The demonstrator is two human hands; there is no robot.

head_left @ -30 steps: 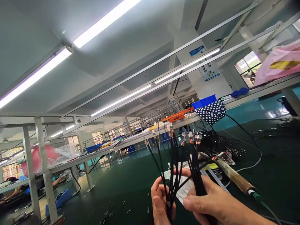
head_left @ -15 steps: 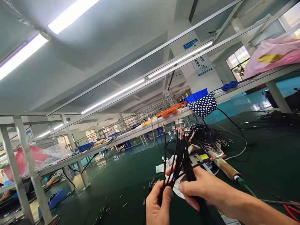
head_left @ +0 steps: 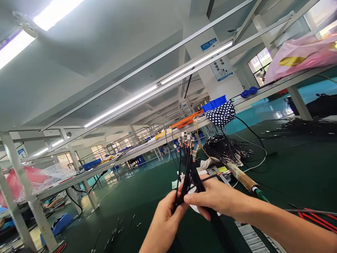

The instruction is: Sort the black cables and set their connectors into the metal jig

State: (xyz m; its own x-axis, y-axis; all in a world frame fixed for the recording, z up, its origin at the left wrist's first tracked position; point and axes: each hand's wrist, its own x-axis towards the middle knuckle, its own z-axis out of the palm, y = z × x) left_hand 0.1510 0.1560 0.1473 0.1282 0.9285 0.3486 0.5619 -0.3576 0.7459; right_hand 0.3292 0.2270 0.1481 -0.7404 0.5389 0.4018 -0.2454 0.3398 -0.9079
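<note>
Black slender cables (head_left: pixel 187 172), bunched, left hand (head_left: pixel 167 215), right hand (head_left: pixel 214 195) clasping

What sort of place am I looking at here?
Most likely a factory workshop, probably one dealing with cables. It shows in the bunch of black cables held in front, the wooden-handled tool on the green work surface, and the long strip light overhead.

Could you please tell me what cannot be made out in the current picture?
Head view: the gripped stretch of the black cables, hidden by the left hand and right hand.
Head view: the exact number of connectors, too small and crowded to count.
Head view: the right end of the pink bag, cut off by the right edge.
</note>
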